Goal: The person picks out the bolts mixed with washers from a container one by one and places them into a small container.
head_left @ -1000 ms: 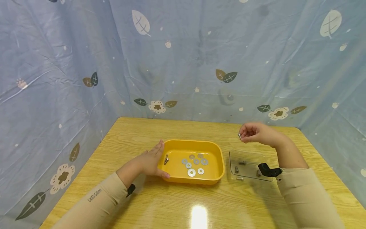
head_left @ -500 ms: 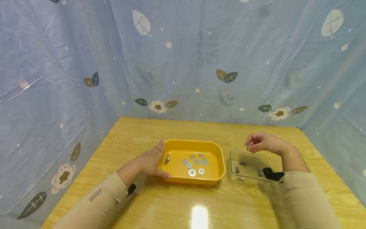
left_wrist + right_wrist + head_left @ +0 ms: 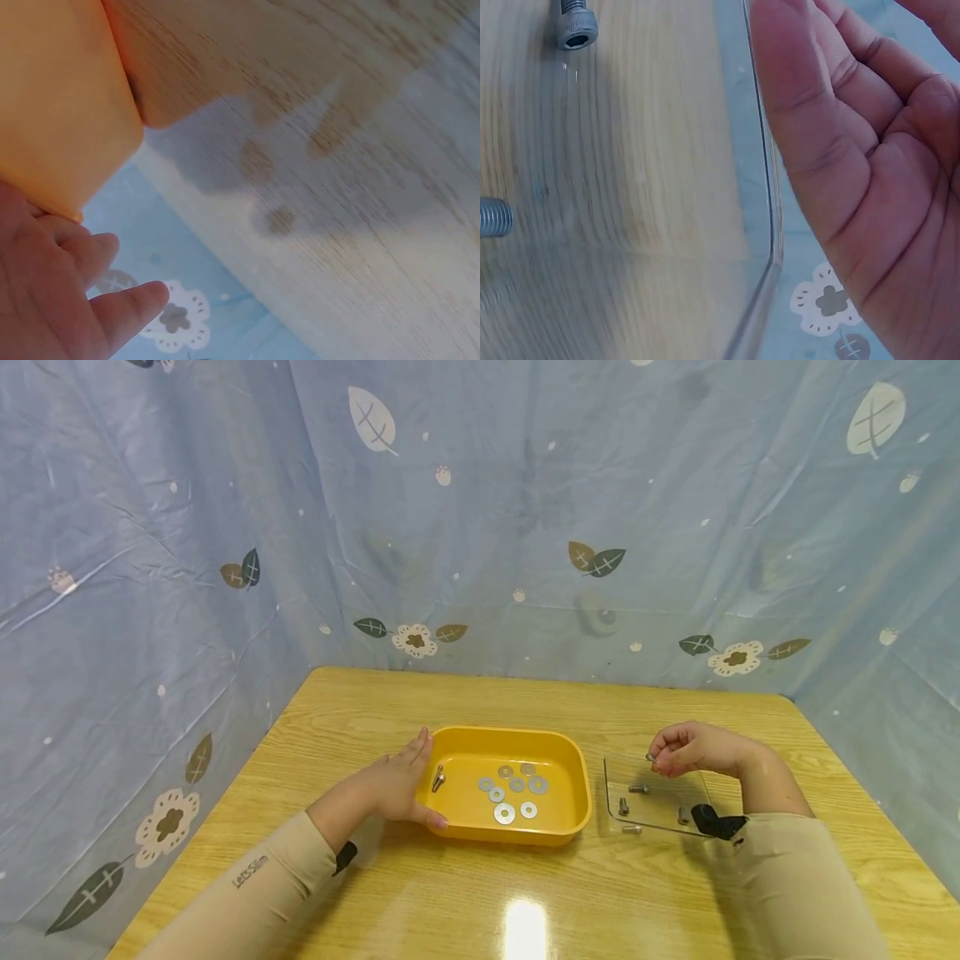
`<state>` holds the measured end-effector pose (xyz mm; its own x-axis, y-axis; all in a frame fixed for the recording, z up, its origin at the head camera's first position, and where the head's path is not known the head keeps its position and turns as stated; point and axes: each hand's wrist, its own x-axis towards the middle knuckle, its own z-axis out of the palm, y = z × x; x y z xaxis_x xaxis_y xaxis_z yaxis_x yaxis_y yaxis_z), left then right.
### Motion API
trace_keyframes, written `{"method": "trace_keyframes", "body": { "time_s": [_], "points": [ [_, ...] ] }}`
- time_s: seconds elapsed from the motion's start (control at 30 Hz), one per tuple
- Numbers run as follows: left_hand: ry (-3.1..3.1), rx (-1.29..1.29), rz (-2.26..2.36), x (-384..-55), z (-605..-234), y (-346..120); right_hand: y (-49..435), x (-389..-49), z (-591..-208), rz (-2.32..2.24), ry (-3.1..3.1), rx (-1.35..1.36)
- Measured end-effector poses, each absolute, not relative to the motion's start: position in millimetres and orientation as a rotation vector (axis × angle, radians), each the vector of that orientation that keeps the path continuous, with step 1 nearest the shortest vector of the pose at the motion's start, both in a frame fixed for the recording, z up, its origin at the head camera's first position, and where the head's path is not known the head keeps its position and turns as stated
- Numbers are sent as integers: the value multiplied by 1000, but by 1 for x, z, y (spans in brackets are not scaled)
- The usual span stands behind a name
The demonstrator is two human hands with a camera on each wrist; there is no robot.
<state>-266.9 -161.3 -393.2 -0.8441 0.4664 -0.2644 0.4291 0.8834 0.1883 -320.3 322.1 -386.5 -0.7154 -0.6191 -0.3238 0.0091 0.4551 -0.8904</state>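
Note:
My left hand (image 3: 393, 785) rests on the left end of a yellow tray (image 3: 583, 777), fingers straight along its side and thumb over the front rim. Several flat washers (image 3: 505, 813) lie in the tray, with a small group of bolts (image 3: 438, 779) at its left end. On the right, my right hand (image 3: 697, 750) pinches a small silver bolt (image 3: 651, 757) between thumb and fingertips, over the back of a clear plastic container (image 3: 652, 824). The right wrist view shows a socket-head bolt (image 3: 576, 28) beside the container's edge; the pinched bolt is out of that view.
Several bolts (image 3: 639, 789) lie within the clear container's outline, and another bolt (image 3: 632, 829) shows just below its front edge. All stands on a wood-grain table (image 3: 450, 893). A blue patterned curtain (image 3: 495, 527) hangs behind and at both sides.
My right hand has come down and a little to the right with the bolt, now low over the clear container. The left hand and the yellow tray have stayed in place.

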Motion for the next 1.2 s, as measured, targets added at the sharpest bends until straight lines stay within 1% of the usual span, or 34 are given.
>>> {"method": "trace_keyframes", "body": {
  "time_s": [0.53,1.2],
  "points": [
    [2756,664,164,-268,-395,-162,325,-320,-390,-1260,2069,-545],
    [2760,662,149,-267,-394,-162,324,-320,-389,-1274,2072,-514]
  ]
}}
